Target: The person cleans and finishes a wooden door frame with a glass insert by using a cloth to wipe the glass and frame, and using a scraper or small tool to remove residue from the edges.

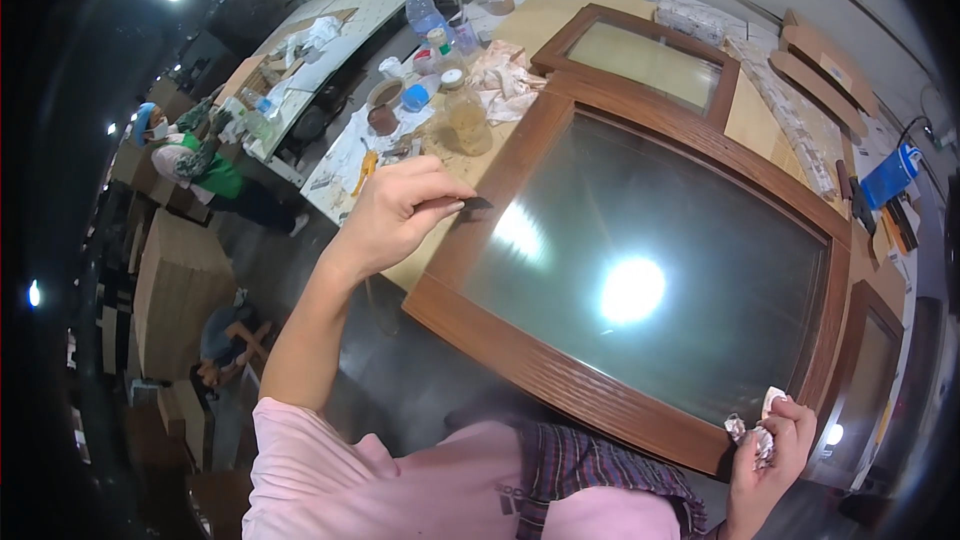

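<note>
My left hand (400,210) pinches a small dark brush (474,204) whose tip touches the left rail of a large brown wooden frame (540,130) with a glass pane (650,270). The frame lies flat on a workbench. My right hand (775,445) is at the frame's near right corner, closed around a crumpled white rag (752,430). The glass reflects a bright ceiling light.
A smaller wooden frame (640,30) lies beyond the large one. To the left stand a jar of brownish liquid (467,120), plastic bottles (425,10), a brown bowl (384,108) and rags (505,75). A person in green (195,160) works at far left. A blue jug (890,175) stands at right.
</note>
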Demonstrator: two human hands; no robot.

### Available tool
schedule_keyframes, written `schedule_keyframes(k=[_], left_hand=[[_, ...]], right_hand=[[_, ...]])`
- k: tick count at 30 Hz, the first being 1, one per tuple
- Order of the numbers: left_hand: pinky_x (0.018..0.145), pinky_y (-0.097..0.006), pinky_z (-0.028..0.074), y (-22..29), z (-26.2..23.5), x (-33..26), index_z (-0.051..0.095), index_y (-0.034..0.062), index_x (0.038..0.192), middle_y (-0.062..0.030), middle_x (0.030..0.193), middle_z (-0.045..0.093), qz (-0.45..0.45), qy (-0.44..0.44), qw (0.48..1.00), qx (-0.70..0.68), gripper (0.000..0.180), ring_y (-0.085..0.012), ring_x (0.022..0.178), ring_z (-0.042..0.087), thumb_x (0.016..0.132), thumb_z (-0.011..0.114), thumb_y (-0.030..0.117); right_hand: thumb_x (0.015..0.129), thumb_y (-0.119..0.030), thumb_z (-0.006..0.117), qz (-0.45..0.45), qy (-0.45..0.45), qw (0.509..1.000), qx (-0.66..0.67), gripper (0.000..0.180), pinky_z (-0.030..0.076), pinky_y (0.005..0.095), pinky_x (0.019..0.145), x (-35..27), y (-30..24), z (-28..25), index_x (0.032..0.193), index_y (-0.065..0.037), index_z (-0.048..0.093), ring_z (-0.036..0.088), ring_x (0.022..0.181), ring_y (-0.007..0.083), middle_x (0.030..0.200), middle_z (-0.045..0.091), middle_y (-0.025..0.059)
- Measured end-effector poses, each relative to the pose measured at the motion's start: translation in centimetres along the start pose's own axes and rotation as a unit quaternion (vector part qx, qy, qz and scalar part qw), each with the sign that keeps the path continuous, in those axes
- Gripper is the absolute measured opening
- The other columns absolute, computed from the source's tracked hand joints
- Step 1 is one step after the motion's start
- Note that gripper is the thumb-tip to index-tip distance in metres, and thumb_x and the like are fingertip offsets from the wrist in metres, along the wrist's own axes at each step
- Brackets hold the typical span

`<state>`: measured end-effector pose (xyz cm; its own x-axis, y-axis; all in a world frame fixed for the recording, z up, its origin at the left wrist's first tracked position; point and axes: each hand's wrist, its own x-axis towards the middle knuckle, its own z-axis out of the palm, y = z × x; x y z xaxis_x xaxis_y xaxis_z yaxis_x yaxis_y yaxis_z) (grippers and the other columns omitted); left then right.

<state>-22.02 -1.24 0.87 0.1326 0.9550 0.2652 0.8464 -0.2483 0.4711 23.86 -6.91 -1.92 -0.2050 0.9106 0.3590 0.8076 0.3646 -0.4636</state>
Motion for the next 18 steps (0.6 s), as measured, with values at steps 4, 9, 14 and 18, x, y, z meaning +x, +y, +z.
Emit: schedule_keyframes(k=[4, 9, 14, 18], left_hand=[[0.064, -0.028, 0.046, -6.7, 0.0, 0.1, 0.07, -0.0036, 0.099, -0.0071, 0.083, 0.065, -0.058, 0.045, 0.992, -0.106, 0.015, -0.0146, 0.071, 0.059, 0.086, 0.064, -0.005], [0.068, -0.03, 0.054, -20.4, 7.7, -2.6, 0.071, -0.0014, 0.103, -0.0114, 0.089, 0.07, -0.259, 0.033, 0.94, -0.218, 0.017, -0.0175, 0.078, 0.068, 0.087, 0.065, 0.0], [0.084, -0.038, 0.053, -25.4, 14.1, -4.3, 0.074, 0.0043, 0.104, -0.0145, 0.102, 0.072, -0.205, -0.033, 0.966, -0.154, 0.019, -0.0286, 0.095, 0.069, 0.09, 0.065, 0.015], [0.085, -0.04, 0.052, -30.2, 10.1, -2.4, 0.071, 0.006, 0.109, -0.0156, 0.103, 0.071, -0.262, 0.076, 0.96, -0.064, 0.023, -0.0331, 0.097, 0.068, 0.091, 0.064, 0.019]], right_hand=[[0.076, -0.002, 0.061, 0.117, 0.04, 0.991, 0.056, 0.015, 0.041, 0.0425, 0.099, -0.2, -3.1, 3.3, 0.088, 0.002, 0.054, 0.055, 0.103, 0.0321, 0.109, 0.055, 0.0161], [0.08, 0.003, 0.057, 0.117, 0.065, 0.991, 0.03, 0.011, 0.043, 0.0357, 0.096, 1.6, -8.6, 7.5, 0.09, 0.003, 0.052, 0.055, 0.104, 0.0275, 0.11, 0.054, 0.0146], [0.084, 0.003, 0.055, 0.146, 0.08, 0.986, 0.0, 0.009, 0.043, 0.0322, 0.094, 2.6, -11.4, 10.4, 0.093, 0.004, 0.054, 0.055, 0.105, 0.025, 0.111, 0.054, 0.0131], [0.087, 0.002, 0.055, 0.171, 0.109, 0.979, 0.011, 0.005, 0.043, 0.0304, 0.093, 1.7, -11.4, 10.6, 0.092, 0.004, 0.055, 0.056, 0.103, 0.0225, 0.112, 0.056, 0.0115]])
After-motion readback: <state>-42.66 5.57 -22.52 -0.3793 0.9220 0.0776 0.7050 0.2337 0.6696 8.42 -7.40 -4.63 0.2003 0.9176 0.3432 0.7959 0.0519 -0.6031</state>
